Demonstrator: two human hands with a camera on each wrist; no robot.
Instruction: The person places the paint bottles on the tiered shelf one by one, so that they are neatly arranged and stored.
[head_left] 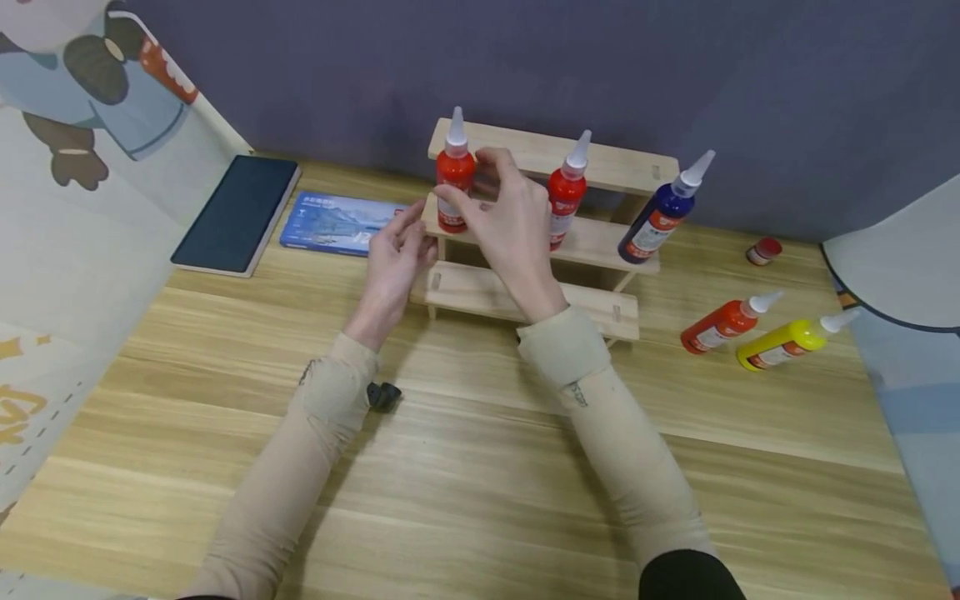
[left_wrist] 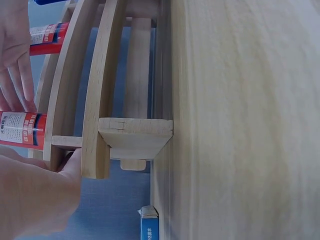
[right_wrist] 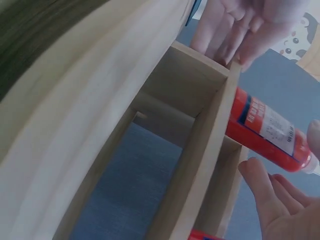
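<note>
A three-tier wooden rack (head_left: 525, 300) stands against the dark blue backing. My left hand (head_left: 396, 271) grips its left end, thumb and fingers at the end of the middle tier. On that tier a red paint bottle (head_left: 455, 183) with a white pointed nozzle stands at the left. My right hand (head_left: 513, 229) is beside this bottle, thumb and fingers spread around it; the right wrist view shows its fingertips (right_wrist: 250, 167) apart from the bottle. Another red bottle (head_left: 566, 196) stands on the middle tier, partly behind the right hand. A dark blue bottle (head_left: 658, 218) stands at the tier's right end.
On the table right of the rack are an orange-red bottle (head_left: 718, 327), a yellow bottle (head_left: 783, 346) and a small red-lidded jar (head_left: 763, 252). To the left lie a blue flat box (head_left: 337, 223) and a dark notebook (head_left: 236, 217). A small black object (head_left: 385, 397) lies near the left sleeve.
</note>
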